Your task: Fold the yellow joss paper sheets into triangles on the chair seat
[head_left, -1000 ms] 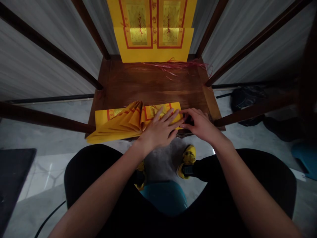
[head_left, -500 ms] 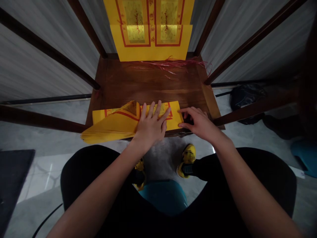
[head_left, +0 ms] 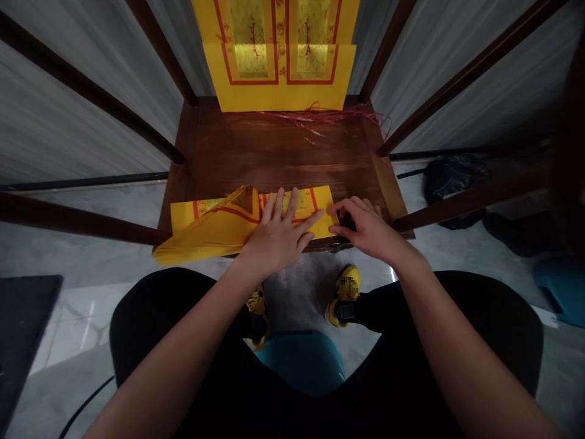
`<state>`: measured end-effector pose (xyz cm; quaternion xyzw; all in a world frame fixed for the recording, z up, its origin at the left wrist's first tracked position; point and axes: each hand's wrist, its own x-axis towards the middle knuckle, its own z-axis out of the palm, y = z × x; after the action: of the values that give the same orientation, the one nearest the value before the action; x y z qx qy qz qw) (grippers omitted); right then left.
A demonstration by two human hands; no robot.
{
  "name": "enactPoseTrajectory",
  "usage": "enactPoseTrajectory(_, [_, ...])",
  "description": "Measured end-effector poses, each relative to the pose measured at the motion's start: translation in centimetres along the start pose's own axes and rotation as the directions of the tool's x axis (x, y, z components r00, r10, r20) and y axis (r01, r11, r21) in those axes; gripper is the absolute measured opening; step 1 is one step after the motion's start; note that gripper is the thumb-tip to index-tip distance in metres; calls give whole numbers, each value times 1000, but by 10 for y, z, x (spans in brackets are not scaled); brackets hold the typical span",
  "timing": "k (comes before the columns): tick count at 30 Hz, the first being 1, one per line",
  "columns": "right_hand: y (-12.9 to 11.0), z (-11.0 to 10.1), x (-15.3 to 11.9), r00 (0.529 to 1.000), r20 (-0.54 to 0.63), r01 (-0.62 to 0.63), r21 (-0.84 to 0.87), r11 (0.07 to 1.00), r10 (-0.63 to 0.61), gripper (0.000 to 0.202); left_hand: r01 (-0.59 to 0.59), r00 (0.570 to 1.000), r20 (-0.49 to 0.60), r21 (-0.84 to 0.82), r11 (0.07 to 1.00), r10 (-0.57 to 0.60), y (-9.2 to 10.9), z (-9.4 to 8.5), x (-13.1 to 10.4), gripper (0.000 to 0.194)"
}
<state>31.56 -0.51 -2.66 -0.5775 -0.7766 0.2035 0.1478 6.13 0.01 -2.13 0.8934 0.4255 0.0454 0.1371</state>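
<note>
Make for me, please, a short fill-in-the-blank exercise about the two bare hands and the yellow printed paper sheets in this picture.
1. The left hand lies spread on yellow paper sheets whose printed frames are ____.
2. The right hand is at the sheets' ____ end, as the person sees it.
3. The sheets rest partly on a flat brown surface made of ____.
Missing words: red; right; wood.

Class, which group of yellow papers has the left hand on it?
The near papers, at the near edge of the wooden surface: the left hand lies spread on them. The far papers, beside pink strands, have no hand on them.
</note>
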Motion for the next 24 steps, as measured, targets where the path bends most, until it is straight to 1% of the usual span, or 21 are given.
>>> enactPoseTrajectory(2, [-4,2,-1,1000,19,-4,-27,1000,5,10,13,1000,-1,9,1000,-13,1,0,0,55])
enactPoseTrajectory(3, [-6,3,-1,1000,13,-13,-42,999,14,10,27,1000,0,14,1000,-27,1,-1,1,54])
enactPoseTrajectory(5, [-11,6,-1,999,-20,-27,-61,998,26,20,56,998,-4,28,998,-56,3,-3,1,54])
enactPoseTrajectory(7, [-15,8,0,999,-37,-15,-67,998,13,32,60,998,-18,44,997,-59,3,-6,1,53])
enactPoseTrajectory(9, [-20,7,3,1000,-16,8,-60,998,-9,37,40,998,-51,53,998,-38,3,-7,1,48])
enactPoseTrajectory(12, [-27,2,8,998,43,53,7,999,-53,40,6,993,-121,39,999,-1,-1,-7,2,39])
enactPoseTrajectory(14, [-34,-3,12,992,67,97,135,986,-107,42,6,988,-155,9,1000,-5,-4,-11,3,33])
enactPoseTrajectory(16, [-42,-4,17,986,80,115,306,945,-146,45,14,983,-183,-52,999,-24,-8,-20,2,28])
enactPoseTrajectory(19, [-55,1,21,980,100,101,494,863,-172,42,-24,967,-253,-158,987,-17,-15,-42,-9,25])
enactPoseTrajectory(21, [-66,9,20,968,116,131,522,843,-223,39,-65,954,-298,-192,979,5,-24,-58,-22,23])
enactPoseTrajectory(24, [-82,21,17,938,165,212,419,883,-304,43,-68,936,-351,-230,971,-18,-43,-79,-46,25])
